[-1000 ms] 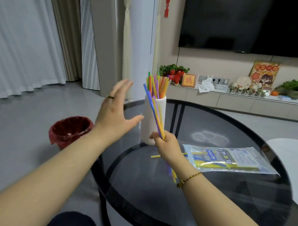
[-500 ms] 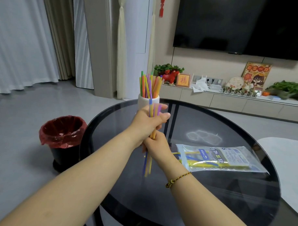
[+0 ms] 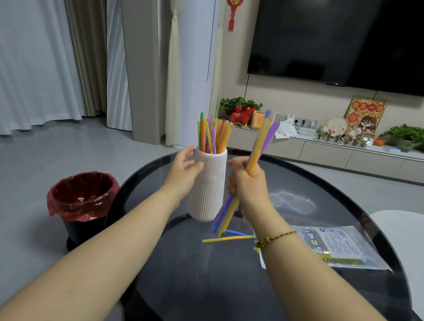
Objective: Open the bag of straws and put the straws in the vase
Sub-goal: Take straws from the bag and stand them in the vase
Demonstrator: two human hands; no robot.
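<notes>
A white ribbed vase (image 3: 208, 189) stands on the dark glass table (image 3: 285, 295) and holds several coloured straws (image 3: 213, 134). My left hand (image 3: 183, 173) is curled round the vase's upper left side. Just right of the vase, my right hand (image 3: 248, 183) grips a bundle of yellow, purple and blue straws (image 3: 262, 143), tilted to the right with their tops above the vase's rim. The clear straw bag (image 3: 335, 246) lies flat on the table to the right, partly behind my right wrist. A yellow straw (image 3: 225, 239) and a blue one (image 3: 235, 232) lie loose beside it.
A black bin with a red liner (image 3: 81, 199) stands on the floor left of the table. A white surface (image 3: 410, 239) sits at the right edge. A TV and a low cabinet with ornaments line the back wall.
My left hand has left the straw bundle and taken hold of the vase. My right hand has lifted the bundle to the right of the vase.
</notes>
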